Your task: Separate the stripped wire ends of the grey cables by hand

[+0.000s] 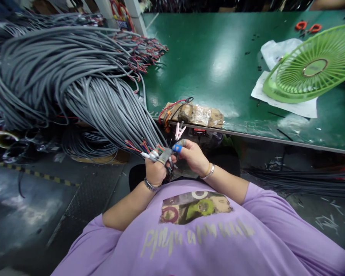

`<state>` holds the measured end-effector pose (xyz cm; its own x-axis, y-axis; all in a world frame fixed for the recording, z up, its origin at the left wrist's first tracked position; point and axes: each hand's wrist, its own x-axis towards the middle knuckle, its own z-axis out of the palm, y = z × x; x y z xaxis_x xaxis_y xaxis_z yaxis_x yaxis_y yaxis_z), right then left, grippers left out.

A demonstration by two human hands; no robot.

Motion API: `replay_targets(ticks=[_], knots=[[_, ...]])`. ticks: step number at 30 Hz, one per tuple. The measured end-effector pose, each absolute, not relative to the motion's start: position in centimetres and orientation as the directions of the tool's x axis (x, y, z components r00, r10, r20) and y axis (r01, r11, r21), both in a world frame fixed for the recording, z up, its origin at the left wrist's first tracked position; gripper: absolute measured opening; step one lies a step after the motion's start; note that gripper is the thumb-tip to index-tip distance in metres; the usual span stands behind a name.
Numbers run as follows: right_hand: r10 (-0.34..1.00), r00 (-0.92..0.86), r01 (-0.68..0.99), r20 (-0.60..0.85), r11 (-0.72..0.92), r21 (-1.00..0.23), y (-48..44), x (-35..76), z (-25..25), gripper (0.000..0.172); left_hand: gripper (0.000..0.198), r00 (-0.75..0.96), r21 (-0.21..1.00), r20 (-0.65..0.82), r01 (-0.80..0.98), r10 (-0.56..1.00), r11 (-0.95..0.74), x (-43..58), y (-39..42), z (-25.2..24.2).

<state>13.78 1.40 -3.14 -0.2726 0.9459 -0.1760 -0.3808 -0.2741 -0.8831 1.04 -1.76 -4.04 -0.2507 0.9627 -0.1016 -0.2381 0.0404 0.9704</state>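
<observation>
Purple shirt is nearest; beyond, the left hand, nearer to the grey cables, closes its fingers round their ends. Lengthwise, they slant away forward-left. The right hand bends its fingers just beside; their grip I cannot tell.

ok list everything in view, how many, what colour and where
grey cables: many, grey, heaped at left
wire ends: many, mixed colours, centre
table: one, green, upper centre to right
fan: one, green, right
paper: one, white, under fan
plastic: one, white, behind fan
scissors: one, orange handles, upper right
wooden block: one, brown, table's near edge
clip: one, pink, below block
dark cables: many, black, lower right
shirt: one, purple, bottom
left hand: one, silver watch, centre
right hand: one, blue finger wrap, centre
</observation>
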Motion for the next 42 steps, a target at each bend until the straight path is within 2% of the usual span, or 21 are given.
replay_targets(ticks=[5, 9, 12, 15, 17, 19, 21, 25, 28, 33, 39, 42], knots=[[0.950, -0.166, -0.540, -0.264, -0.312, -0.782, 1.8, 14.8, -3.8, 0.026, 0.033, -0.288, 0.949, -0.125, -0.315, 0.950, 0.029, 1.1, -1.8, -3.0], [0.889, -0.281, -0.599, -0.360, -0.456, -0.658, 3.5, 15.6, -4.2, 0.030, 0.033, -0.214, 0.948, -0.116, -0.315, 0.970, 0.044, 0.9, -1.8, -2.1], [0.851, -0.401, -0.539, -0.339, -0.519, -0.664, 4.7, 15.5, -3.9, 0.041, 0.031, -0.125, 0.946, -0.115, -0.317, 0.986, 0.070, 1.0, -1.5, -1.7], [0.903, -0.388, -0.497, -0.185, -0.374, -0.783, 5.2, 14.8, -3.7, 0.047, 0.030, -0.079, 0.940, -0.130, -0.328, 0.988, 0.097, 1.4, -1.1, -1.4], [0.965, -0.251, -0.456, -0.079, -0.189, -0.870, 5.3, 14.3, -3.8, 0.048, 0.030, -0.073, 0.938, -0.134, -0.330, 0.988, 0.103, 1.6, -0.8, -1.4], [0.990, -0.139, -0.427, -0.027, -0.085, -0.900, 5.3, 13.8, -4.0, 0.050, 0.029, -0.066, 0.940, -0.133, -0.324, 0.989, 0.105, 1.8, -0.5, -1.4], [0.985, -0.155, -0.482, -0.070, -0.137, -0.865, 5.5, 13.5, -4.1, 0.052, 0.029, -0.055, 0.941, -0.137, -0.318, 0.989, 0.113, 2.0, -0.3, -1.5], [0.930, -0.290, -0.637, -0.225, -0.363, -0.680, 6.0, 13.1, -3.7, 0.051, 0.031, -0.069, 0.945, -0.162, -0.298, 0.984, 0.135, 2.1, -0.2, -1.7], [0.920, -0.289, -0.700, -0.264, -0.392, -0.598, 6.3, 12.9, -3.2, 0.045, 0.030, -0.062, 0.952, -0.160, -0.273, 0.985, 0.137, 2.1, -0.1, -1.9], [0.914, -0.306, -0.722, -0.265, -0.405, -0.562, 6.2, 12.8, -3.2, 0.044, 0.029, -0.043, 0.960, -0.156, -0.240, 0.987, 0.142, 1.9, -0.1, -2.1], [0.847, -0.462, -0.650, -0.264, -0.526, -0.548, 5.7, 14.1, -3.4, 0.059, 0.027, -0.059, 0.970, -0.104, -0.225, 0.993, 0.088, 1.4, -1.2, -2.2], [0.826, -0.509, -0.642, -0.242, -0.551, -0.534, 5.5, 14.6, -3.1, 0.052, 0.026, -0.092, 0.973, -0.082, -0.223, 0.992, 0.060, 1.2, -2.0, -2.3]])
